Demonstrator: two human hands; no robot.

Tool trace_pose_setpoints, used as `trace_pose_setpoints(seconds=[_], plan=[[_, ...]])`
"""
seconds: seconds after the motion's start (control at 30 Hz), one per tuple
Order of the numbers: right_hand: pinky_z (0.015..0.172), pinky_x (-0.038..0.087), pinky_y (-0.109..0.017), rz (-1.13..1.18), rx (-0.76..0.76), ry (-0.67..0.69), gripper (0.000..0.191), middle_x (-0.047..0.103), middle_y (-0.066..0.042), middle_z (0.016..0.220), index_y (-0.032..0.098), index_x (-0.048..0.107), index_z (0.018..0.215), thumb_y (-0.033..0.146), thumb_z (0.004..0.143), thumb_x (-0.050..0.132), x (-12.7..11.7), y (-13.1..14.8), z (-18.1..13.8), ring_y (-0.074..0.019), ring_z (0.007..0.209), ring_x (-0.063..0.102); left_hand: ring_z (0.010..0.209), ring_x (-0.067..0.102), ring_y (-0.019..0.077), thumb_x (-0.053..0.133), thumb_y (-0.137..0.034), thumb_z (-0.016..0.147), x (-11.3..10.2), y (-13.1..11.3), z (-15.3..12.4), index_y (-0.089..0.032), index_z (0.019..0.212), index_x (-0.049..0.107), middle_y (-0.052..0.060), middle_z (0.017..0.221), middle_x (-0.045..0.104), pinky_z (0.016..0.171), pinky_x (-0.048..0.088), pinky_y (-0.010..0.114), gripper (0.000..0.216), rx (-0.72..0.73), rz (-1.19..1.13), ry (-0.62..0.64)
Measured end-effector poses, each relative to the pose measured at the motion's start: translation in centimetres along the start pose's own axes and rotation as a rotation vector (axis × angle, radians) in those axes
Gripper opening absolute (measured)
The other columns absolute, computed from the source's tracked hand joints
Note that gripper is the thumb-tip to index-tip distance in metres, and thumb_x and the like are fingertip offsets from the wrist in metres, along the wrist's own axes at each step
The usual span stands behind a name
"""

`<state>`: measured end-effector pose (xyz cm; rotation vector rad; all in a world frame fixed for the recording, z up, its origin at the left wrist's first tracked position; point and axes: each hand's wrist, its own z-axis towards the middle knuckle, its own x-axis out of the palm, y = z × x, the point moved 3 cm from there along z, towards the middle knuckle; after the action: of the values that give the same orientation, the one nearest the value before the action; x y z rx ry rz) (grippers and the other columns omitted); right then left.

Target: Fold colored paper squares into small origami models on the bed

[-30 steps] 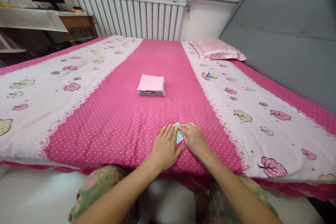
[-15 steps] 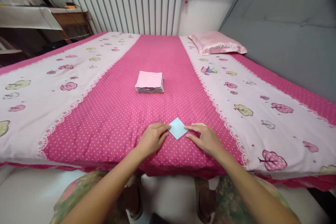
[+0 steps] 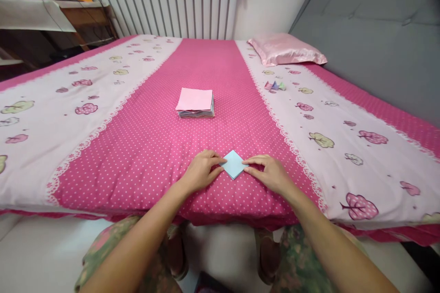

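A light blue piece of folded paper [image 3: 233, 165], diamond-shaped, is at the near edge of the bed with one corner pointing toward me. My left hand [image 3: 203, 169] pinches its left corner between thumb and fingers. At the right corner, my right hand [image 3: 267, 172] grips the paper the same way. Beyond the hands, slightly left, lies a stack of square paper [image 3: 195, 100] with a pink sheet on top. Several small folded paper pieces [image 3: 275, 85] in pink, blue and green sit farther off to the right.
The bed is covered by a pink and white bedspread [image 3: 137, 146] with dots and tree prints. A pink pillow [image 3: 287, 49] rests by the grey headboard [image 3: 371, 32]. Behind the bed stands a white radiator [image 3: 154, 7]; a desk [image 3: 82, 16] with a monitor is at the far left.
Both hands now pinch the blue paper's side corners more closely, and its lower edges show layers slightly lifted. The whole view has tipped down a little.
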<state>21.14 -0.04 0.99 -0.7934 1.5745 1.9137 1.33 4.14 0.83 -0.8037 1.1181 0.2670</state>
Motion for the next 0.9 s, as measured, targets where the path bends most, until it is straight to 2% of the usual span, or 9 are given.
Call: trace_pose_setpoints(seconds=[0.23, 0.6, 0.73, 0.9], plan=[[0.074, 0.047, -0.030, 0.062, 0.058, -0.019, 0.018, 0.071, -0.003, 0.087, 0.022, 0.070, 0.085, 0.030, 0.077, 0.056, 0.0, 0.1, 0.1, -0.0192, 0.081, 0.065, 0.091, 0.054, 0.0184, 0.048, -0.026, 0.083, -0.4, -0.1, 0.3, -0.019, 0.107, 0.062, 0.006, 0.095, 0.060, 0.084, 0.043, 0.032, 0.028, 0.026, -0.038, 0.004], [0.074, 0.048, -0.032, 0.097, 0.080, -0.008, 0.018, 0.071, -0.003, 0.088, 0.022, 0.070, 0.086, 0.029, 0.076, 0.057, 0.1, -0.2, 0.2, -0.0199, 0.081, 0.065, 0.090, 0.055, 0.0176, 0.049, -0.030, 0.084, -0.9, 0.0, 0.7, -0.022, 0.106, 0.062, 0.005, 0.097, 0.062, 0.083, 0.042, 0.031, 0.027, 0.015, -0.095, 0.069], [0.076, 0.048, -0.032, 0.091, 0.089, 0.005, 0.018, 0.071, -0.003, 0.088, 0.022, 0.070, 0.086, 0.029, 0.076, 0.057, -0.1, 0.0, 0.2, -0.0203, 0.083, 0.065, 0.086, 0.056, 0.0166, 0.045, -0.024, 0.086, -0.4, 0.1, 0.9, -0.019, 0.100, 0.065, 0.005, 0.089, 0.064, 0.080, 0.043, 0.030, 0.025, -0.019, -0.085, 0.013], [0.078, 0.047, -0.033, 0.081, 0.069, 0.037, 0.020, 0.071, -0.004, 0.091, 0.021, 0.069, 0.088, 0.032, 0.073, 0.061, -0.2, 0.2, 0.2, -0.0210, 0.084, 0.064, 0.079, 0.057, 0.0167, 0.047, -0.025, 0.084, 0.5, 0.2, 1.0, -0.018, 0.084, 0.068, 0.005, 0.081, 0.064, 0.075, 0.043, 0.029, 0.022, -0.075, -0.034, -0.093]])
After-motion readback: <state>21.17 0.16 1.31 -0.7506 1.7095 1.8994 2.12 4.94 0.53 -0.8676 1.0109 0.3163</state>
